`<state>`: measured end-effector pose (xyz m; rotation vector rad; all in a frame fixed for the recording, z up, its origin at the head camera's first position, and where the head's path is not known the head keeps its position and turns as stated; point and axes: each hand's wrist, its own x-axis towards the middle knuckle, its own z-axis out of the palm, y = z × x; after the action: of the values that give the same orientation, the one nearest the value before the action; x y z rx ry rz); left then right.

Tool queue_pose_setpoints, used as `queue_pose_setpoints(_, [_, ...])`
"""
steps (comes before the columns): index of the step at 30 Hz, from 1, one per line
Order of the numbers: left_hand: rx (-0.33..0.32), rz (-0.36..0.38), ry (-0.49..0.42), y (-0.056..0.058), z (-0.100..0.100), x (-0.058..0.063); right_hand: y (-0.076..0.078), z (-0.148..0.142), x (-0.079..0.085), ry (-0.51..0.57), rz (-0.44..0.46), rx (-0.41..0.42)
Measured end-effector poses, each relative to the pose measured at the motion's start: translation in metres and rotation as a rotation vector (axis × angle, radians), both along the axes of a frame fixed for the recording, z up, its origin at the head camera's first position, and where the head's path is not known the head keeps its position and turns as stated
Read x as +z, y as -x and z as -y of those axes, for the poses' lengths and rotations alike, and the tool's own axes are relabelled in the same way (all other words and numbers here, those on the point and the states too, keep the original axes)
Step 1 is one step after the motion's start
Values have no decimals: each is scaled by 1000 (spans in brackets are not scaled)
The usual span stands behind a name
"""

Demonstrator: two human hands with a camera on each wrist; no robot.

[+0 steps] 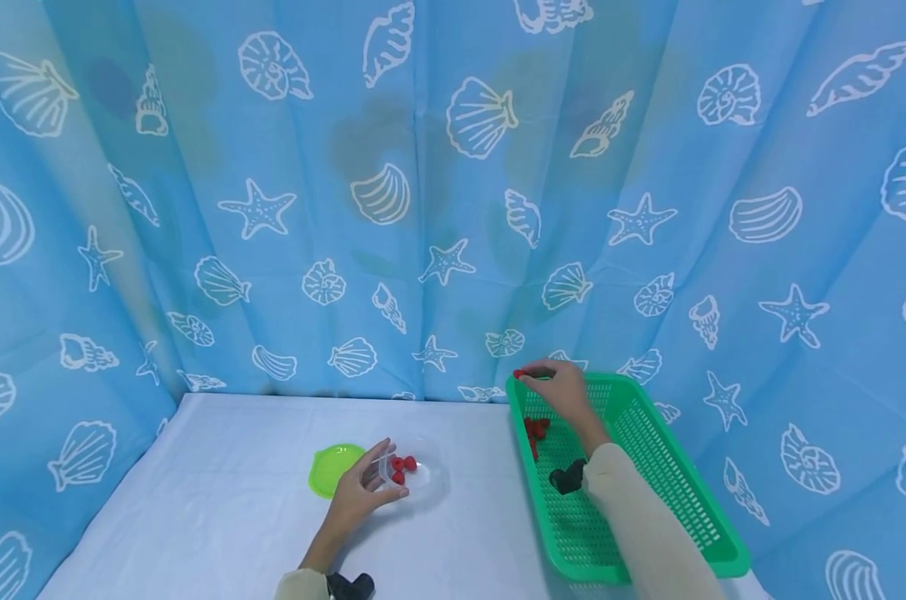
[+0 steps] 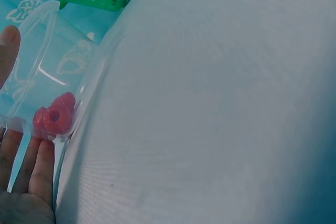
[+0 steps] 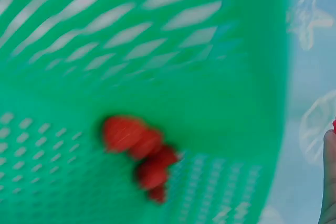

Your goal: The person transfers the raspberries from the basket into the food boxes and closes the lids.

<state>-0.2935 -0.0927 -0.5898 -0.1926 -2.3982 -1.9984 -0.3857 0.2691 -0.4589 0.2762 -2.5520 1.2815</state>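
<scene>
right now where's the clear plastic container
In the head view, the clear container is left of the green basket and right of the lime green dish, held by the left hand.

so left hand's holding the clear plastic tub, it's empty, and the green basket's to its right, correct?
Not empty: the head view shows three raspberries in the clear plastic tub. The left hand holds it and the green basket is to its right.

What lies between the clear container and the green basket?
In the head view, only bare white tabletop separates the clear container, held by the left hand, from the green basket.
</scene>
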Motion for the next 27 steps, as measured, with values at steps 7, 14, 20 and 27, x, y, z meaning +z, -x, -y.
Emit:
queue_pose_setpoints(7, [-5, -2, -3, -1, 1, 0, 5, 64, 21, 131, 26, 64])
queue_pose_setpoints(14, [3, -6, 3, -1, -4, 1, -6, 129, 4, 70, 53, 49])
queue_pose_setpoints(20, [7, -2, 4, -3, -2, 1, -22, 160, -22, 68, 53, 118])
queue_pose_setpoints(27, [2, -17, -15, -1, -2, -2, -40, 179, -43, 85, 95, 178])
